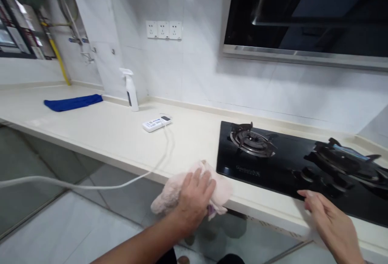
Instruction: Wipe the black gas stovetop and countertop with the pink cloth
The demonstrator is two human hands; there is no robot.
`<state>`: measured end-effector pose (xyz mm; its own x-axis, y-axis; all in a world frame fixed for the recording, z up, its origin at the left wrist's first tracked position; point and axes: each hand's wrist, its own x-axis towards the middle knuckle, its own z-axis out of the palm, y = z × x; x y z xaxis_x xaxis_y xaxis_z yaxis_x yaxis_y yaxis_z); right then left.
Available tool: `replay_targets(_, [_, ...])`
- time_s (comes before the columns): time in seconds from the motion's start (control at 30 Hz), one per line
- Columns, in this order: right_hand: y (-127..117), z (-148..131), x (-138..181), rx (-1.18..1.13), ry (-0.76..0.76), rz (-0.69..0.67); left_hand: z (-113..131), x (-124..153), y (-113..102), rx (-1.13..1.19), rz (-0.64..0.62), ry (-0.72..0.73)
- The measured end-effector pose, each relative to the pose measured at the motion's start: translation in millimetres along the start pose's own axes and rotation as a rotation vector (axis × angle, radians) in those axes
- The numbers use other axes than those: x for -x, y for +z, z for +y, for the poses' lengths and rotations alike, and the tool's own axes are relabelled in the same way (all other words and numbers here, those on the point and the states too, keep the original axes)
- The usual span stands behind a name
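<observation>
My left hand [194, 197] lies on a pale pink cloth [169, 195] at the front edge of the cream countertop [106, 134], just left of the black glass gas hob [273, 167]. Its fingers press down on the cloth, which hangs partly over the counter edge. My right hand [330, 219] rests on the counter's front edge right before the hob, its fingers stretched out and holding nothing. Its fingertips touch the hob's front rim.
The hob has two burners [251, 138] and knobs. A white power strip [156, 123] lies on the counter, its cable trailing off the edge to the left. Behind stand a white spray bottle [131, 90] and a blue cloth [72, 103]. A dark range hood [306, 13] hangs above.
</observation>
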<state>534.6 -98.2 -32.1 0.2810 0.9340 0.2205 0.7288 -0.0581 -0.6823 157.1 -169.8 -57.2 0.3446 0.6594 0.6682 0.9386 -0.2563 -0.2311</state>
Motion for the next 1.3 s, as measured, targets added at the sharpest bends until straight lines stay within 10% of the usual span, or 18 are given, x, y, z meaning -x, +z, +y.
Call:
replay_targets(0.37, [0.8, 4.4, -6.0, 0.008, 0.016, -0.013, 103.2, -57.6, 18.2, -0.012, 0.109, 0.195])
replay_targets(0.57, [0.6, -8.8, 25.3, -0.365, 0.001, 0.159, 121.7, -74.5, 30.6, 0.063, 0.154, 0.261])
replay_targets(0.83, [93.0, -52.8, 102.2, -0.152, -0.786, 0.161, 67.7, -59.3, 6.5, 0.192, -0.092, 0.396])
replay_targets(1.03, [132.8, -89.9, 117.1, -0.005, -0.976, 0.198, 3.6, -39.4, -6.5, 0.255, -0.233, 0.331])
replay_targets(1.3, [183.8, -178.1, 132.4, 0.261, -1.019, 0.057, -136.8, -6.9, -17.4, 0.519, -0.423, -0.160])
